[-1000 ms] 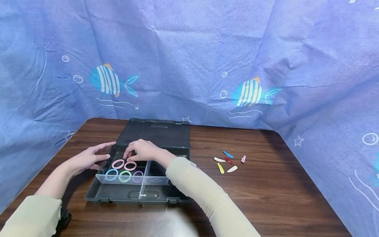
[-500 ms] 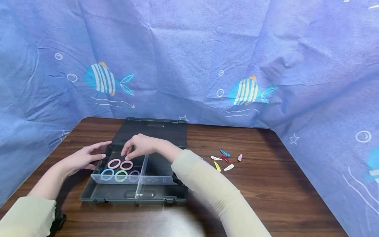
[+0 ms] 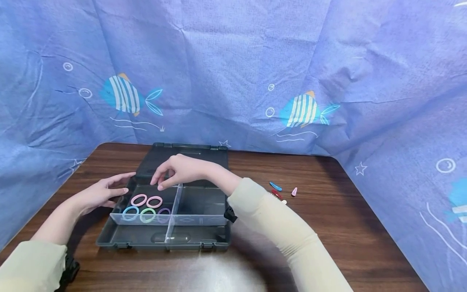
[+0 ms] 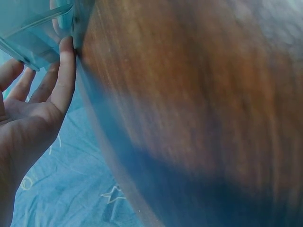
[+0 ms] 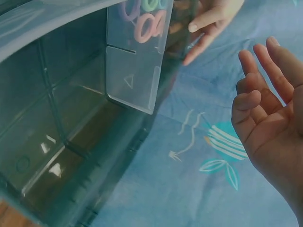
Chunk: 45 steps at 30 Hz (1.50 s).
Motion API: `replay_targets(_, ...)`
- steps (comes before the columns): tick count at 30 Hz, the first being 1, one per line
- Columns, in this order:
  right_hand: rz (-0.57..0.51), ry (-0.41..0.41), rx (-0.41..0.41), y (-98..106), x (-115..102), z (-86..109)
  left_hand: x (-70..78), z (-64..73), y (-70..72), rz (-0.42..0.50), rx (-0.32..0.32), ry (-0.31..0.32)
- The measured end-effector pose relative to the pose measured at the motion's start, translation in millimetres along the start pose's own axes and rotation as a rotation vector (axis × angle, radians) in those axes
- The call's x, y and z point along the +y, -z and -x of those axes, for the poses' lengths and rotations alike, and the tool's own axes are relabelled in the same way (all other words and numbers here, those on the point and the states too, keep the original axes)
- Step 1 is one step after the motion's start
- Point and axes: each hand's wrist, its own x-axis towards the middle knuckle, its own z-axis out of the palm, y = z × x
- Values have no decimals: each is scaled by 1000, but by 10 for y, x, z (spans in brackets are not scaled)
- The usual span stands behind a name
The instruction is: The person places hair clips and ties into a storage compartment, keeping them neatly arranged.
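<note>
Fingers (image 4: pixel 67 75) of your left hand (image 3: pixel 95 196), spread, touch the box (image 3: pixel 146 245) at nine o'clock; your right hand (image 3: pixel 184 169) curves loosely, empty. Lowering it could scatter rings (image 3: pixel 154 207) at its seven.

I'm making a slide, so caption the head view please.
Right hand over an open box holding five rings; left hand at its edge; hair clips on the table.

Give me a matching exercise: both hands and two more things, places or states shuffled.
1. right hand
2. light green round ring
3. left hand
4. blue teardrop-shaped clip

A. touching the left side of the dark translucent plastic box
B. lying on the brown wooden table
C. raised above the box
D. between the blue round ring and purple round ring

Pairs: 1-C; 2-D; 3-A; 4-B
</note>
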Motion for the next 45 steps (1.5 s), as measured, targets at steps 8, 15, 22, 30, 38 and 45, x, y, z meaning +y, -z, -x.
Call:
replay_targets(8,27,59,56,141,-63,313,3,9,17,3,0,-5)
replay_targets(15,74,104,154,268,-82,644,28,19,26,-23,4,-16)
replay_targets(22,126,123,219,369,-105,1010,32,17,14,-19,6,-15)
replay_targets(30,129,97,305,406,-19,1432,37,15,8,-23,1,-16)
replay_targets(38,166,40,372,337,202,1824,15,14,3,-19,0,-6)
replay_targets(45,260,-7,387,223,436,2137,6,5,5,-17,-7,-9)
